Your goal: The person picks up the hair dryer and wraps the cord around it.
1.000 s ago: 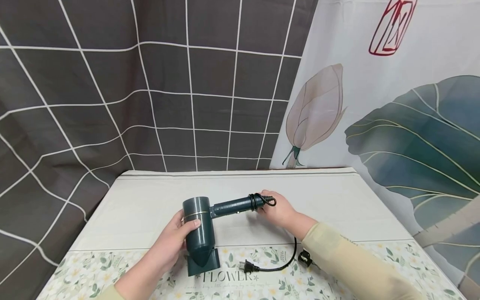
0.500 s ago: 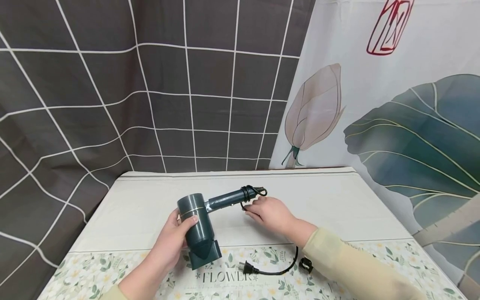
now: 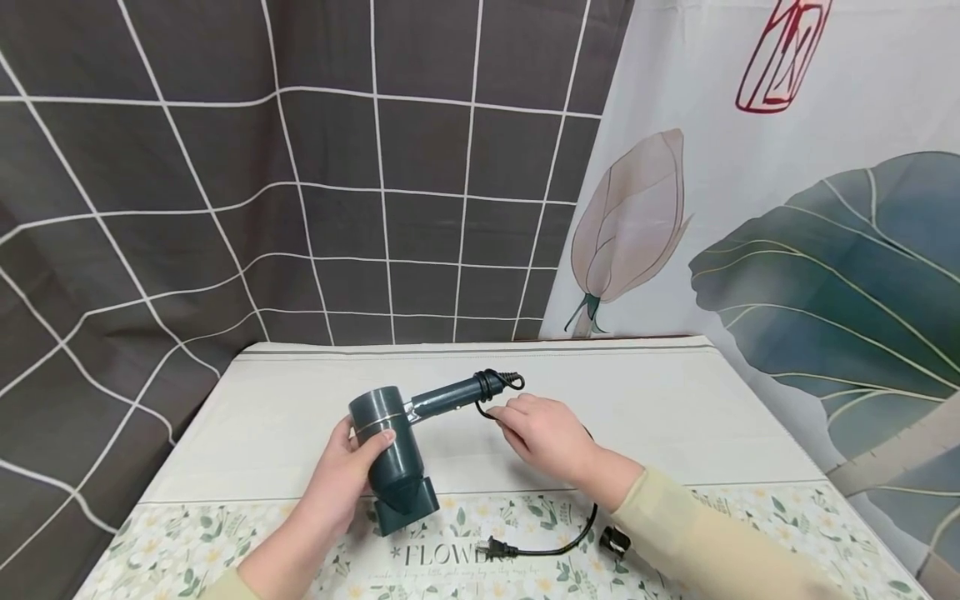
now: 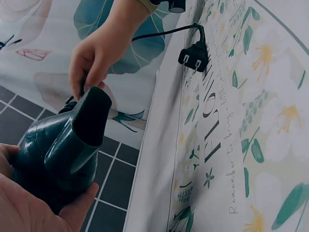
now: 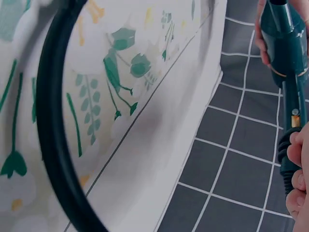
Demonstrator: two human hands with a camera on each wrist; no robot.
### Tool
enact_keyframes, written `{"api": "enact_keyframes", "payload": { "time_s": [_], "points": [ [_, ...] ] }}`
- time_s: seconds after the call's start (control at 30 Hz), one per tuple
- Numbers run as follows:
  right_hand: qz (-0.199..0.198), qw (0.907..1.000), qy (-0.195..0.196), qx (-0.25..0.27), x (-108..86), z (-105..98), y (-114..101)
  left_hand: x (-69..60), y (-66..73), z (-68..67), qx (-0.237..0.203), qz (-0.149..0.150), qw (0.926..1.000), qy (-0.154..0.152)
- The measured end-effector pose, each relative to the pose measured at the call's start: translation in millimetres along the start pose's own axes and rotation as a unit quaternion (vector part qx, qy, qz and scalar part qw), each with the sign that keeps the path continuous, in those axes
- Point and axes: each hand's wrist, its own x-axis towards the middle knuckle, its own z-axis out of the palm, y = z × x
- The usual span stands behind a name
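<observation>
My left hand [image 3: 337, 475] grips the barrel of a dark green hair dryer [image 3: 393, 457], thumb over its front side. The dryer is held above the table, its flat nozzle [image 3: 407, 507] pointing down and its handle [image 3: 446, 398] reaching up to the right. Black power cord [image 3: 486, 382] is wound round the handle's end. Just below that end, my right hand [image 3: 547, 435] pinches a loose stretch of the cord. In the right wrist view, the cord [image 5: 52, 121] arcs close to the camera. The two-pin plug [image 3: 497, 547] hangs or lies low in front; I cannot tell which.
A white cloth with a floral front strip covers the table [image 3: 300, 400]. Behind it hang a dark grid-patterned curtain [image 3: 427, 225] and a white curtain [image 3: 720, 192] with a flower and leaf print. A small black object [image 3: 615, 540] sits beside the right sleeve.
The dryer has shifted slightly left and its handle end has risen. My right hand has moved from the handle's end to just below it, drawing out a loop of cord.
</observation>
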Motion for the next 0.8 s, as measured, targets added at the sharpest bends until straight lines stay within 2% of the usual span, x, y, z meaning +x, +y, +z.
{"api": "enact_keyframes", "payload": {
  "time_s": [0.3,0.43,0.57,0.8],
  "points": [
    [-0.037,0.9972,0.066,-0.006,0.2,-4,0,-1.8,-0.4,1.4,0.020,0.000,0.9998,0.000],
    [-0.063,0.9939,0.090,-0.015,1.8,-8,5,-3.1,1.9,1.5,0.047,-0.002,0.9989,0.000],
    [-0.072,0.9921,0.102,-0.015,5.2,-14,11,-4.4,3.3,1.4,0.078,-0.001,0.9970,-0.004],
    [-0.053,0.9942,0.094,-0.002,7.9,-17,20,-3.6,2.3,0.7,0.098,0.007,0.9951,-0.009]
  ]
}}
